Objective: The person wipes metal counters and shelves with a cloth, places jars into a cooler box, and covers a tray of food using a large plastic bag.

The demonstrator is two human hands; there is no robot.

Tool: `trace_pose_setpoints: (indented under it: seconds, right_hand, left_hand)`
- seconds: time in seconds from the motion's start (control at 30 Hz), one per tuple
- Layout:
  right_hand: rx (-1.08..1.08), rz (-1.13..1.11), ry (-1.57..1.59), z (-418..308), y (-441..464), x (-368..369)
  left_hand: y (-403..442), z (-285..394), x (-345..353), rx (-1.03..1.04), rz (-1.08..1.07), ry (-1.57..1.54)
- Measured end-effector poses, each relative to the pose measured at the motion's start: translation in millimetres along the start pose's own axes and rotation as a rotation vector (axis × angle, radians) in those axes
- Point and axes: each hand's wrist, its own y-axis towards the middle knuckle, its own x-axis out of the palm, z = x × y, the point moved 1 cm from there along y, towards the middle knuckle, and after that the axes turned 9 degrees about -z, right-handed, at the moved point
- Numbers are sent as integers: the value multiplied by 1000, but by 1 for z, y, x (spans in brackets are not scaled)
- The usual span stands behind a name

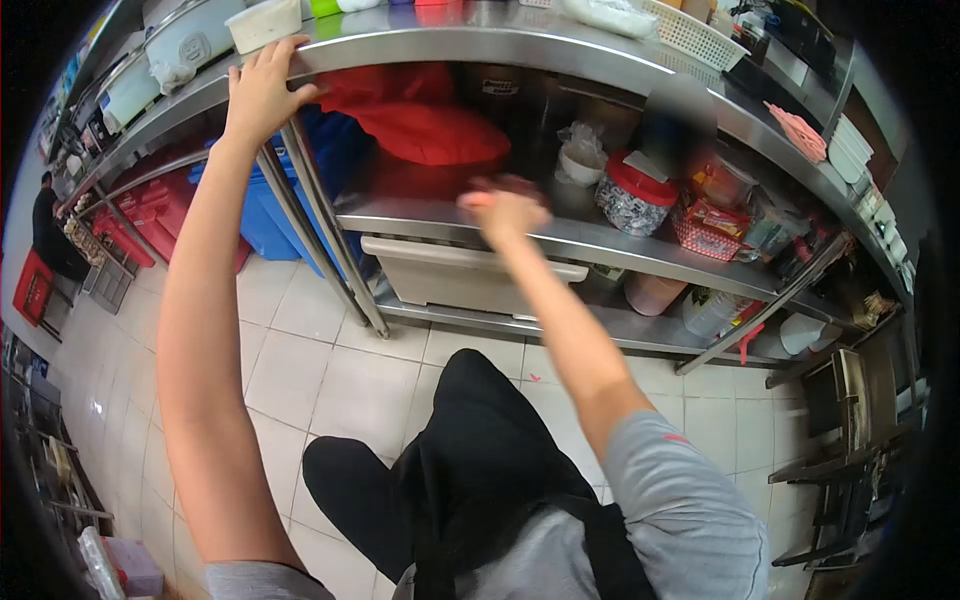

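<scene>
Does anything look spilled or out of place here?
A small red fleck stands out against the pale floor tiles in front of the metal shelving. It's too small to identify, but looks like stray litter. I see no obvious spill or damage.

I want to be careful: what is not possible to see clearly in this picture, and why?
- Head view, right hand: motion blur hides the fingers and what the orange-red spot is.
- Head view, area just behind the red-lidded jar: a dark blurred patch covers part.
- Head view, green item: upper picture edge cuts it off.
</scene>
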Motion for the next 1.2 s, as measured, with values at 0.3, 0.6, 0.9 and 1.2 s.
trace_pose_setpoints:
  seconds: [0.3, 0.6, 0.9, 1.2]
  right_hand:
    - [-1070, 289, 222, -66, -100, 129]
    - [-1481, -31, -95, 68, 13, 132]
    - [-959, -26, 151, 135, -12, 210]
    - [-876, -660, 760, -52, -82, 323]
  left_hand:
    - [4, 10, -1, -13, -12, 68]
    - [-7, 28, -10, -20, 140, 103]
    - [-7, 28, 9, -33, 296, 116]
    - [2, 26, 33, -69, 530, 113]
